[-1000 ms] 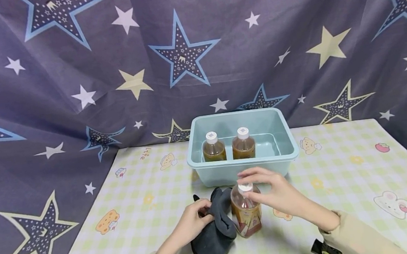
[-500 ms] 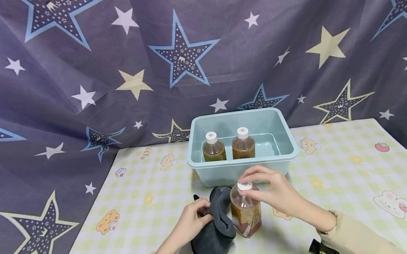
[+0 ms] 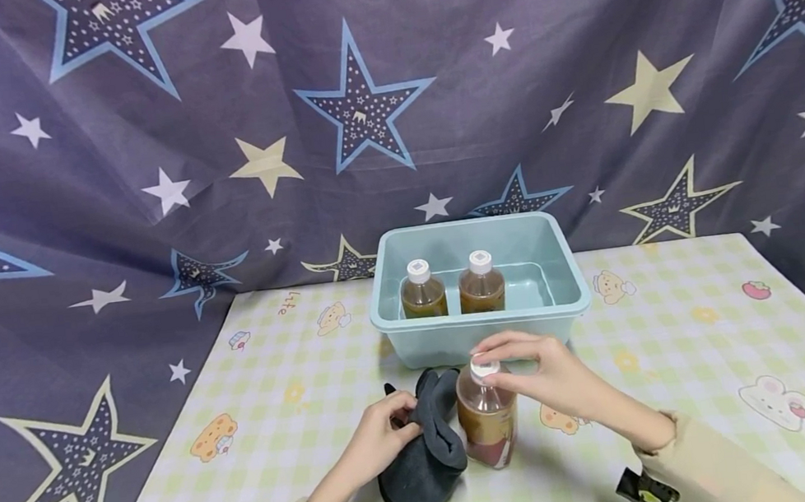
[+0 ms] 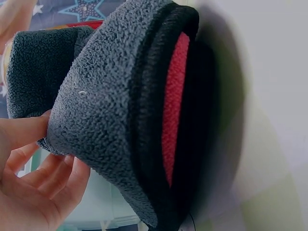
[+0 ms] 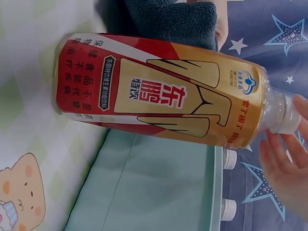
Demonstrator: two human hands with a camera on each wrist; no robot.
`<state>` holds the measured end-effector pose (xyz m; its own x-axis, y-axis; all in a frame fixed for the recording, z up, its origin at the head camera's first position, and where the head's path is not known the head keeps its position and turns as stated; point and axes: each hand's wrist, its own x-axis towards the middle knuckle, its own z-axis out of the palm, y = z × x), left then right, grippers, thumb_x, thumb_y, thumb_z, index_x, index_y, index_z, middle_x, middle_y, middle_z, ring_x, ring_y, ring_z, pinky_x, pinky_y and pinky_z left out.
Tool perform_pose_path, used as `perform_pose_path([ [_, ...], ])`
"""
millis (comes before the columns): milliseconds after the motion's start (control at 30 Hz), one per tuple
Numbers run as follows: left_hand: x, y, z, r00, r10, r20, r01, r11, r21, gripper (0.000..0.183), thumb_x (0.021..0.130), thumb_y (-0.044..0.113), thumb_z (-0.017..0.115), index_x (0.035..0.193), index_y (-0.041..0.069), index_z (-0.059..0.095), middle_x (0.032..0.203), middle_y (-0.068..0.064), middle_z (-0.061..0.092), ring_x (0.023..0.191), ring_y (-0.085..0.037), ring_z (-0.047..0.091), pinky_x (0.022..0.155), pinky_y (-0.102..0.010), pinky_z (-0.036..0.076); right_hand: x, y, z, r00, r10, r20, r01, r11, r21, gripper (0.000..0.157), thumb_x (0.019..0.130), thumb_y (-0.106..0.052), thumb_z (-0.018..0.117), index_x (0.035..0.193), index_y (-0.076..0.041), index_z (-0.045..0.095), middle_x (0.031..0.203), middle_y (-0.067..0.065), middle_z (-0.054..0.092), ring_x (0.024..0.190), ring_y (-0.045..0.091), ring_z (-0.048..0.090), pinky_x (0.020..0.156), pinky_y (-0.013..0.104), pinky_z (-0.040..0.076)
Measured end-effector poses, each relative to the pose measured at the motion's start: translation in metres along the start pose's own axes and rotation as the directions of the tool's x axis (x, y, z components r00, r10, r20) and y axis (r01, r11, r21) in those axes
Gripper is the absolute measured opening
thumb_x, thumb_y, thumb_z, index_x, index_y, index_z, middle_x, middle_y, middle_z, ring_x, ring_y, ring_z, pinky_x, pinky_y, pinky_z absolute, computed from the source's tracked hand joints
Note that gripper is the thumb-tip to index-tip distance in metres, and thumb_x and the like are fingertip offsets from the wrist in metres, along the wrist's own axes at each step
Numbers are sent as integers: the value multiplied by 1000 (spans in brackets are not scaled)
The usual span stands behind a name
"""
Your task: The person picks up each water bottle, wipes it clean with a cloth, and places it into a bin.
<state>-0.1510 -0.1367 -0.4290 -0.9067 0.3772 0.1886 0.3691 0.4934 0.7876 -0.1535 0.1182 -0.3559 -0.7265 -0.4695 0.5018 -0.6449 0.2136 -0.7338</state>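
Observation:
A drink bottle with a red and gold label stands on the table in front of the bin. My right hand holds it by the white cap, fingertips and thumb around the cap. To its left, my left hand pinches a dark grey fleecy cloth between thumb and fingers. The cloth is folded over and lies against the bottle's side. In the left wrist view, a red patch shows inside its dark edge. The cloth's far side is hidden.
Behind the bottle stands a light blue plastic bin. Inside its left and middle part are two capped bottles, upright. A checked tablecloth covers the table, and a starry curtain hangs along the back.
The bottle has turned about its upright axis, so a different part of its label faces the head camera. My right hand shifts only slightly at the cap; my left hand and the cloth stay nearly still.

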Motion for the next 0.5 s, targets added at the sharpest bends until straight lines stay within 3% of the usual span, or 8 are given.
perform_pose_path([
  [300,1,0,1,1000,-22,5,22,1000,6,14,75,-1,62,80,11,56,79,-3,56,69,-10,51,59,-23,42,1,0,-6,997,31,64,-32,999,27,21,81,-12,62,101,-6,66,111,6,60,107,15,52,84,27,43],
  [500,0,-1,3,1000,-8,-9,8,1000,-3,14,75,-1,62,80,10,57,79,-4,56,68,-10,51,59,-23,42,0,-1,-2,1000,-16,-26,15,999,-38,23,75,-11,68,98,-8,67,109,2,59,104,16,52,83,23,43],
])
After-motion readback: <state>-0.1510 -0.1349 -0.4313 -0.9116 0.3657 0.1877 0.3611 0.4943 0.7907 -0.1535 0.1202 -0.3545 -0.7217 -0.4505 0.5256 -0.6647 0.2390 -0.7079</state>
